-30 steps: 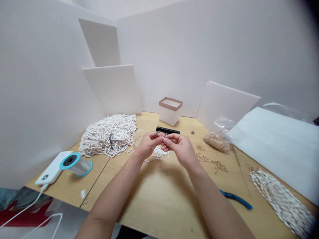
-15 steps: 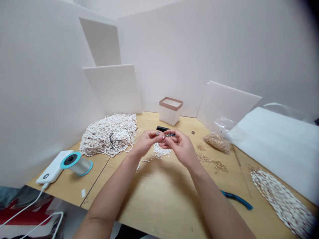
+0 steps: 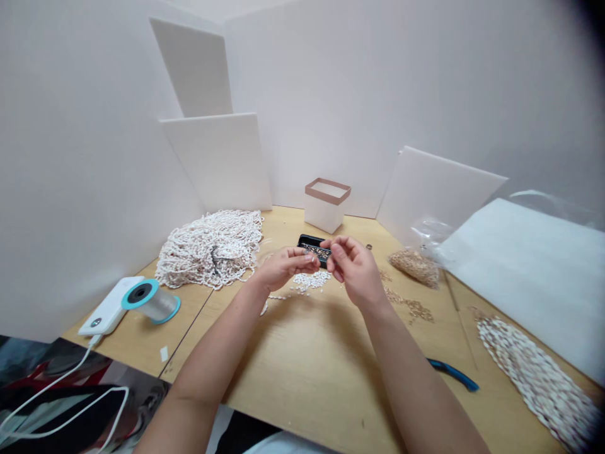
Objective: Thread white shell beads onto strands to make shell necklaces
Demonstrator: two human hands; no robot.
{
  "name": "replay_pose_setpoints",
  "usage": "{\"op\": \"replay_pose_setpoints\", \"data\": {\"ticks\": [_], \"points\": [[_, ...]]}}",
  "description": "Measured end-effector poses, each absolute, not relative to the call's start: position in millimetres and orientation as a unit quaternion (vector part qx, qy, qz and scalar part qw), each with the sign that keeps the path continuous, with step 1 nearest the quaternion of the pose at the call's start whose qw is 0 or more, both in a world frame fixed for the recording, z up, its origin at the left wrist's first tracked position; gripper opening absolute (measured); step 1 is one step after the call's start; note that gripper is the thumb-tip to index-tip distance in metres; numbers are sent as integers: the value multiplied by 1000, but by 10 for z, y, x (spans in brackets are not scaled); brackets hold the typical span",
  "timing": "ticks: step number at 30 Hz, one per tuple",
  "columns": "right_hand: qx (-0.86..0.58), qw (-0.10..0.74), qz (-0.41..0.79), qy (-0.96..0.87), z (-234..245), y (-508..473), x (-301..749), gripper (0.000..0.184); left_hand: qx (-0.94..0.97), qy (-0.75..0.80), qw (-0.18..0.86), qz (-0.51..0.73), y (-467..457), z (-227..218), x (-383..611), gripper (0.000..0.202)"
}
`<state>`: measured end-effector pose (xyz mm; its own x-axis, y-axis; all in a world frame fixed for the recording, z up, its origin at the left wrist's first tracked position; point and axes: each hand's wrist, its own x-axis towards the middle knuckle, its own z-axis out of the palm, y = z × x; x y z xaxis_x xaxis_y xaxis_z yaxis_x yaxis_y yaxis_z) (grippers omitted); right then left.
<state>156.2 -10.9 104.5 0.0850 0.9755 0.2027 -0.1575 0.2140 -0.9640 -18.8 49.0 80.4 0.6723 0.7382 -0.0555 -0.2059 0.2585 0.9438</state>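
My left hand (image 3: 283, 268) is closed, thumb and fingers pinched together. A tiny whitish spot shows at its fingertips; I cannot tell if it is a bead. To its right, my right hand (image 3: 354, 270) is raised with its thumb and forefinger pinched; anything between them is too small to make out. Just behind the hands lies a black tray (image 3: 308, 239) holding small shiny metallic beads. Below the fingertips is a loose pile of white beads (image 3: 309, 281). A short strand of white beads (image 3: 278, 297) lies by my left wrist.
On the left are a heap of white bead strands (image 3: 208, 249), a spool of clear line (image 3: 158, 304) and a white power bank (image 3: 111, 306). A box (image 3: 324, 211) stands behind. Rightward are gold beads (image 3: 416, 310), a bag of beads (image 3: 416, 268), blue-handled pliers (image 3: 454, 373) and more bead strands (image 3: 529, 372).
My hands have moved apart; they were together at the fingertips. My right hand has shifted right, uncovering the black tray and its beads. The view has tilted slightly.
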Motion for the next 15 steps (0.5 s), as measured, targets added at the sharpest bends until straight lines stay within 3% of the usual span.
{"op": "replay_pose_setpoints", "data": {"ticks": [5, 15], "points": [[-368, 683, 496, -390, 1122, -78, 1696, 35, 449, 288, 797, 284, 540, 712, -397, 24], [-364, 734, 469, -331, 1119, -36, 1902, 34, 508, 351, 744, 255, 600, 602, -913, 26]]}}
